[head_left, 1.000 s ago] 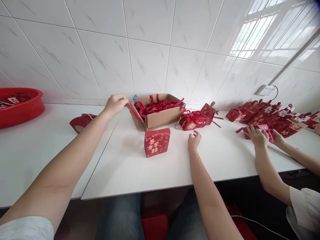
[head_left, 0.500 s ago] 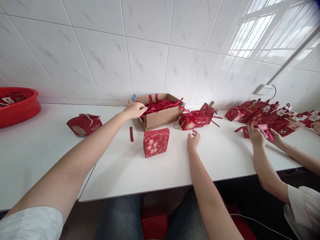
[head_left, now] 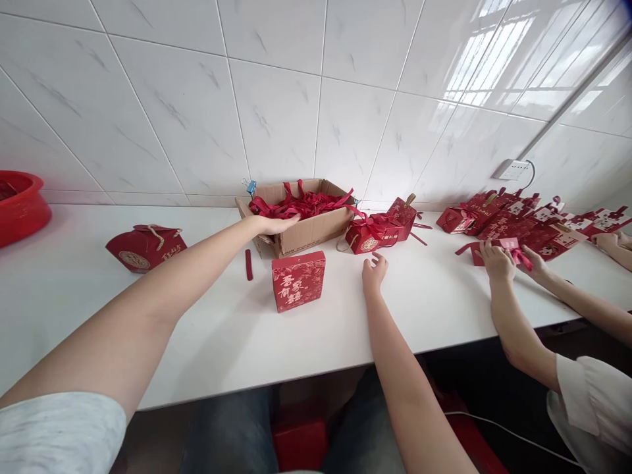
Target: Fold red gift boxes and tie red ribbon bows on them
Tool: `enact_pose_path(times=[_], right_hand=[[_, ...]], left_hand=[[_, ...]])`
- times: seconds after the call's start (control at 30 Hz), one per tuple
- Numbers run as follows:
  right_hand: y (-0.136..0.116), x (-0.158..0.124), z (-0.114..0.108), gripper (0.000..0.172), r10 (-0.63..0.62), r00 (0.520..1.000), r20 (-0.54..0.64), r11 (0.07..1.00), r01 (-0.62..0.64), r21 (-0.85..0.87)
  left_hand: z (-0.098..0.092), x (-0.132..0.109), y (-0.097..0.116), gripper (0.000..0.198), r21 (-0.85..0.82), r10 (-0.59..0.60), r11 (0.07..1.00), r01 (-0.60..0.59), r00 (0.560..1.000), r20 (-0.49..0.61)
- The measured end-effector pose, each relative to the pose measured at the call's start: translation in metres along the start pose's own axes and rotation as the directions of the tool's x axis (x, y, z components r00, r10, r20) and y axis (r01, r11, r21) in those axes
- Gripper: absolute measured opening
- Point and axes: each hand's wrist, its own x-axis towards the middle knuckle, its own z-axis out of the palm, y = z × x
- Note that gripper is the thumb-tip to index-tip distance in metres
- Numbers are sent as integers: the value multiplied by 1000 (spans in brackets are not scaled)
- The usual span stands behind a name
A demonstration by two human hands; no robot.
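My left hand [head_left: 278,224] is stretched out palm up at the front wall of the cardboard box [head_left: 316,232], its fingers extended and nothing visible in them. Red ribbons [head_left: 309,203] lie heaped inside that box. In front stands an upright red gift box [head_left: 299,282] with gold Chinese lettering. My right hand [head_left: 374,273] rests on the table to its right, fingers loosely bent and apart, holding nothing. Just beyond those fingers sits a red box tied with a ribbon bow [head_left: 374,233]. A short dark red strip [head_left: 249,264] lies left of the gift box.
A red gift box with a rope handle [head_left: 143,249] and a red basin [head_left: 22,207] stand on the left. Finished-looking red boxes [head_left: 508,224] crowd the right side. A co-worker's hands [head_left: 498,260] work on a ribboned box there. The tiled wall [head_left: 276,118] closes off the back.
My left hand has turned from palm down to palm up and moved toward the box's front wall. My right hand stays in nearly the same place. The view has shifted slightly right.
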Motion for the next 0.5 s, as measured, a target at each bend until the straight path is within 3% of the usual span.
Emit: enact_pose_path(times=[0.1,0.27,0.5], right_hand=[[-1,0,0,35,-4,1000,5,1000,4,-7],[-2,-1,-1,34,-1,1000,7,1000,1,-19],[-2,0,0,32,-2,1000,5,1000,2,-27]], left_hand=[[8,-6,-1,47,77,30,996,-33,999,40],[17,-16,-6,37,239,81,970,-54,991,-104],[39,-38,-24,18,253,161,962,-103,962,-221]])
